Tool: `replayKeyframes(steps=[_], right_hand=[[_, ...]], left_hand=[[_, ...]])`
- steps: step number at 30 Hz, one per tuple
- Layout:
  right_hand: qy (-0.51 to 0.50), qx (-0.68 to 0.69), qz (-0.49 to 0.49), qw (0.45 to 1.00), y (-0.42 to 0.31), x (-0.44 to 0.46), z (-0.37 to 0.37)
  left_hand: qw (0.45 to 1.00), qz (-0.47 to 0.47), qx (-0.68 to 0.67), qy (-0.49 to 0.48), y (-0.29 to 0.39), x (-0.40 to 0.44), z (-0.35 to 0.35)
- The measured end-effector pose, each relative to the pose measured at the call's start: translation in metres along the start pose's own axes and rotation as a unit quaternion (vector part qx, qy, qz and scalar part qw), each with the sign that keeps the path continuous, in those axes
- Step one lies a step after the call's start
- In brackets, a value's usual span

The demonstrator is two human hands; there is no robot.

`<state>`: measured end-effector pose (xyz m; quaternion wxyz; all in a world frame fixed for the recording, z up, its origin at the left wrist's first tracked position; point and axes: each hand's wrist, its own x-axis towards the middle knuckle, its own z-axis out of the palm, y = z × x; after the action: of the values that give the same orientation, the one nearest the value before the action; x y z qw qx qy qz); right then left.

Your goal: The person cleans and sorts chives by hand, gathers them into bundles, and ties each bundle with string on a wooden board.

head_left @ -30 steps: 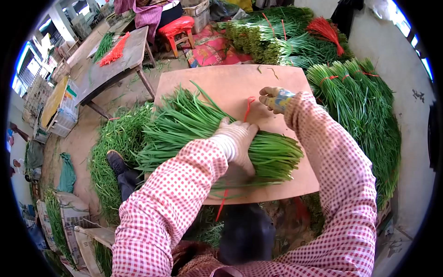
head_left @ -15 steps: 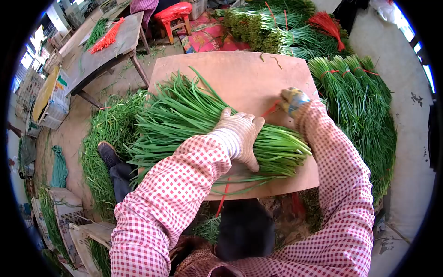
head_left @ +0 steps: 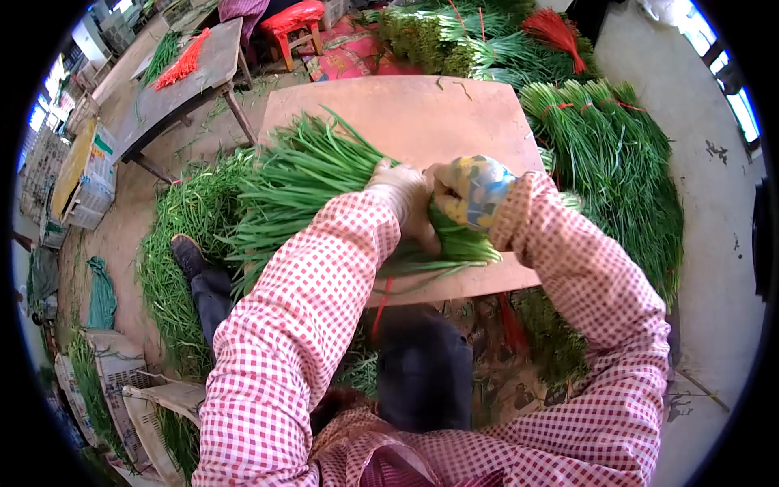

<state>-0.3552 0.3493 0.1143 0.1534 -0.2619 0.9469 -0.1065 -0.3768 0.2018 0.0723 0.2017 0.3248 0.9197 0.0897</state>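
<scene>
A large bunch of long green leaves, like garlic chives [head_left: 304, 187], lies across the tan board [head_left: 381, 105], leafy ends left and paler cut stems right. My left hand [head_left: 403, 199], in a pale glove, is wrapped over the bunch near its stem end and presses it. Against it, at the top of the bunch, my right hand [head_left: 466, 191] is closed, in a glove with a blue and yellow patterned cuff. The red tie it held half a second ago is hidden now. Another red tie [head_left: 383, 302] hangs at the board's near edge.
Tied bundles of chives [head_left: 604, 162] are stacked to the right, more at the back with red ties [head_left: 555, 36]. Loose greens [head_left: 182, 243] heap on the left. A side table [head_left: 182, 85] holds red ties; a red stool [head_left: 290, 24] stands behind.
My right hand has moved left and in, from the board's right side to beside my left hand. The red strip between them is no longer visible. My left hand stays on the bunch.
</scene>
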Motion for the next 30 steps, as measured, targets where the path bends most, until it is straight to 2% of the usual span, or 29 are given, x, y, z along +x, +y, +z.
replayKeyframes(steps=[3, 5, 6, 8, 9, 10, 12, 14, 16, 18, 19, 22, 23, 26, 27, 30], right_hand=[[0.044, 0.038, 0.018, 0.998, -0.004, -0.01, 0.016], [0.202, 0.058, -0.016, 0.977, -0.003, -0.029, 0.034], [0.271, 0.076, -0.087, 0.956, -0.015, -0.049, 0.036], [0.204, 0.176, -0.027, 0.963, -0.032, -0.082, 0.057], [0.165, 0.163, -0.005, 0.973, -0.035, -0.091, 0.076], [0.083, 0.155, -0.004, 0.984, -0.029, -0.09, 0.094], [0.052, 0.111, 0.036, 0.992, -0.032, -0.073, 0.121], [0.087, 0.199, 0.149, 0.965, -0.033, -0.057, 0.117], [0.098, 0.243, 0.149, 0.954, -0.03, -0.052, 0.126], [0.195, 0.172, 0.096, 0.961, -0.036, -0.058, 0.138], [0.167, 0.196, 0.021, 0.966, -0.034, -0.064, 0.137], [0.176, 0.093, -0.148, 0.969, -0.058, -0.062, 0.149], [0.133, 0.091, -0.156, 0.974, -0.063, -0.056, 0.149], [0.118, 0.11, -0.126, 0.979, -0.056, -0.041, 0.168], [0.155, 0.096, -0.164, 0.969, -0.054, -0.048, 0.164], [0.211, 0.103, -0.158, 0.959, -0.05, -0.059, 0.175]], left_hand=[[0.999, -0.007, 0.044, -0.021, 0.0, 0.004, 0.0], [1.0, -0.005, 0.019, -0.013, -0.004, 0.005, 0.0], [1.0, 0.001, -0.004, 0.002, -0.004, 0.001, -0.002], [1.0, -0.005, -0.001, -0.007, -0.003, 0.003, -0.003], [1.0, -0.002, -0.006, -0.005, -0.004, 0.002, -0.001], [1.0, -0.001, -0.004, -0.01, -0.004, 0.003, 0.0], [0.999, -0.011, -0.026, -0.023, -0.007, 0.006, 0.0], [1.0, -0.001, -0.024, -0.017, -0.008, 0.006, 0.001], [0.999, -0.026, -0.036, -0.026, -0.009, 0.008, 0.001], [0.999, -0.024, -0.031, -0.03, -0.006, 0.005, 0.0], [0.999, -0.019, -0.029, -0.014, -0.007, 0.006, 0.0], [0.999, -0.015, -0.025, -0.018, -0.006, 0.003, 0.001], [1.0, -0.012, -0.028, -0.005, -0.006, 0.003, 0.001], [1.0, -0.011, -0.019, 0.008, -0.006, 0.005, 0.001], [1.0, -0.016, -0.017, 0.002, -0.007, 0.006, 0.002], [1.0, 0.001, -0.014, -0.001, -0.014, 0.009, 0.01]])
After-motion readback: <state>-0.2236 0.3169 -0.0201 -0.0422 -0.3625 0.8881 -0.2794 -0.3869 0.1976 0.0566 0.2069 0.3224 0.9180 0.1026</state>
